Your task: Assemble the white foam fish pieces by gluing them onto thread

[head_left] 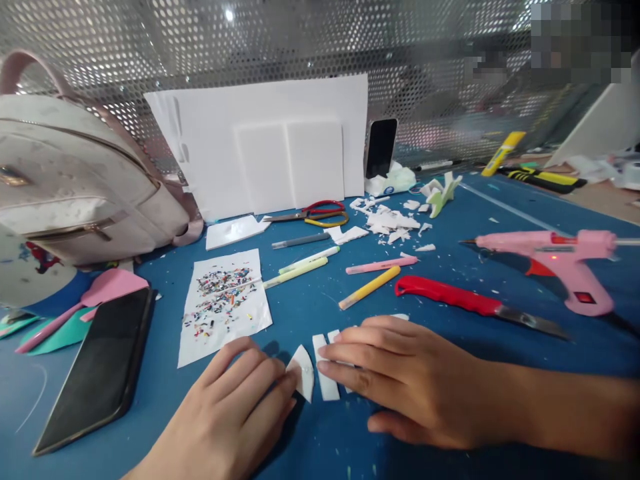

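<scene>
My left hand (235, 413) rests low on the blue mat (310, 307), its fingers curled with the tips pinching a small curved white foam piece (303, 373). My right hand (400, 380) lies flat just to the right, fingers stretched out over several narrow white foam strips (325, 377), pressing them onto the mat. The curved piece sits against the leftmost strip.
A red-handled knife (465, 303) and a pink glue gun (555, 260) lie right of the hands. Markers (367, 288), scissors (315, 213), foam scraps (390, 223), a paper with coloured bits (223, 303), a dark phone (100, 367), a white bag (75, 180), and white foam boards (270, 147) stand around.
</scene>
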The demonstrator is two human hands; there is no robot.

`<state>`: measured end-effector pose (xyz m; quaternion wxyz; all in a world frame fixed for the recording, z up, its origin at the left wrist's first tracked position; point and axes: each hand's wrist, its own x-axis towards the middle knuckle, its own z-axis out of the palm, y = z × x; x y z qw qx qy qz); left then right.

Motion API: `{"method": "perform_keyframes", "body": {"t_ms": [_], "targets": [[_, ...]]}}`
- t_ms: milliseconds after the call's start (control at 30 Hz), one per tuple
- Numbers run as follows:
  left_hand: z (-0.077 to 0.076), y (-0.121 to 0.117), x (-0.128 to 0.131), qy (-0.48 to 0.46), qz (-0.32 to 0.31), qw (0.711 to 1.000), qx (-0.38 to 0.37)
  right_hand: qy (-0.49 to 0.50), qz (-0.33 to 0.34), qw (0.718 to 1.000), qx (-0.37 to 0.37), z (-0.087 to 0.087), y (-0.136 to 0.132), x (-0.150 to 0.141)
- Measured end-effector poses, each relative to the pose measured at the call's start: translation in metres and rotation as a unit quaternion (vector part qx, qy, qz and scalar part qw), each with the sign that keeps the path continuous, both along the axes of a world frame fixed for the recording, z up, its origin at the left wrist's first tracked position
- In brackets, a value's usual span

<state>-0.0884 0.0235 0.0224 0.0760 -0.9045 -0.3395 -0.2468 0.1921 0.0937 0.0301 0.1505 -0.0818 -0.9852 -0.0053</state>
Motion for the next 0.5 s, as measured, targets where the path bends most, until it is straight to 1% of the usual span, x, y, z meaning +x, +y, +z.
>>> {"method": "perform_keyframes", "body": {"t_ms": [100, 200, 267, 400, 500], "targets": [[-0.001, -0.001, -0.003, 0.005, 0.008, 1.0, 0.01, -0.004, 0.003, 1.0, -0.004, 0.001, 0.004, 0.0], [0.001, -0.002, -0.006, 0.048, 0.017, 0.999, -0.012, -0.003, -0.005, 1.0, 0.0, 0.002, 0.007, -0.001], [0.001, 0.0, -0.008, 0.066, 0.012, 0.998, -0.012, -0.006, -0.01, 1.0, 0.008, 0.002, 0.008, -0.002], [-0.004, 0.004, -0.01, 0.058, 0.004, 0.998, 0.012, -0.025, -0.018, 0.999, 0.01, 0.005, 0.009, -0.004], [-0.009, 0.003, -0.012, 0.048, 0.01, 0.999, 0.01, -0.034, -0.023, 0.999, 0.025, 0.008, 0.01, -0.006]]}}
